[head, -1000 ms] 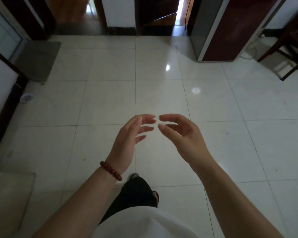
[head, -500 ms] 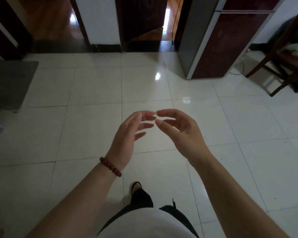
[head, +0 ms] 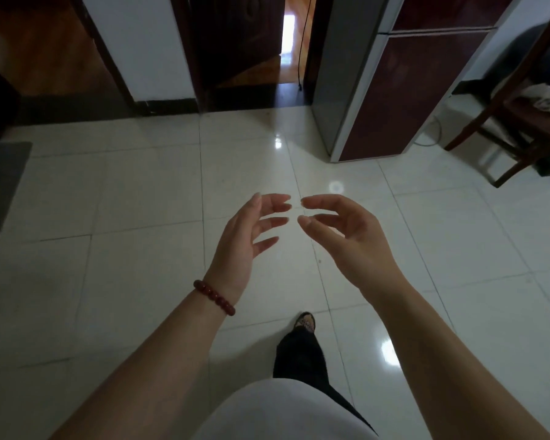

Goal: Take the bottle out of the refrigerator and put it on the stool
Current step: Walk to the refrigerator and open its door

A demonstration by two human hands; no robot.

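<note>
The refrigerator (head: 391, 90) stands at the upper right, with dark red doors, grey sides and both doors closed. No bottle shows. My left hand (head: 245, 242), with a red bead bracelet on the wrist, and my right hand (head: 346, 239) hover in front of me above the tiled floor, palms facing each other, fingers apart, holding nothing. Their fingertips almost meet. Both hands are well short of the refrigerator. A dark wooden seat (head: 521, 119) with a white cloth on it stands right of the refrigerator; I cannot tell whether it is the stool.
White glossy floor tiles (head: 140, 201) stretch ahead. A grey mat (head: 0, 192) lies at the left edge. An open doorway (head: 267, 52) with a hanging cord is beside the refrigerator. My foot (head: 305, 322) steps forward below my hands.
The view has moved forward and tilted up, so the refrigerator and wooden seat appear closer and larger. My hands keep the same open pose in front of me.
</note>
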